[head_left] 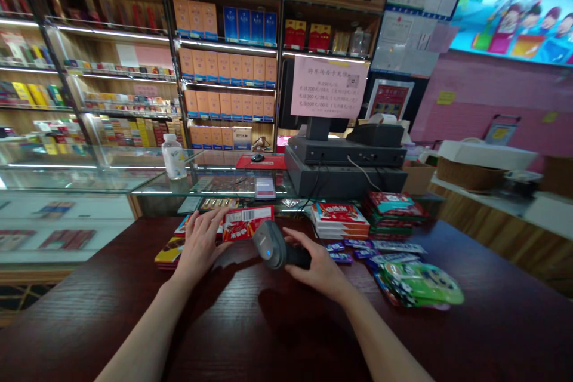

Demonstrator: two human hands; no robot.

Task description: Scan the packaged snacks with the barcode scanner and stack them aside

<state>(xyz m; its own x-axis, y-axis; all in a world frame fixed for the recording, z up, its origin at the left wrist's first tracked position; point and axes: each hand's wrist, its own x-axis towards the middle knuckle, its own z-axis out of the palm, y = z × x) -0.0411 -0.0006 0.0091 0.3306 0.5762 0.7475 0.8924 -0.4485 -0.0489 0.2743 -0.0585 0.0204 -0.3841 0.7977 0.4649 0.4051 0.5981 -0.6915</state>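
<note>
Barcode scanner (270, 245), likely light and rigid and best held by its slim handle, sits wrapped in the right hand (316, 265) over the dark wooden counter (111, 322), while the left hand (201, 245) lies spread on a red snack box (248, 222).

And here we are, live inside a shop: lit shelves (224, 65) stacked with boxed goods, a glass display case (215, 182), a till (344, 152), and a barcode scanner (271, 245) over the counter (89, 334)!

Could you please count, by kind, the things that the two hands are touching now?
Handheld barcode scanner, at the right hand: 1
Red packet with a barcode, under the left hand: 1
Total: 2
</note>
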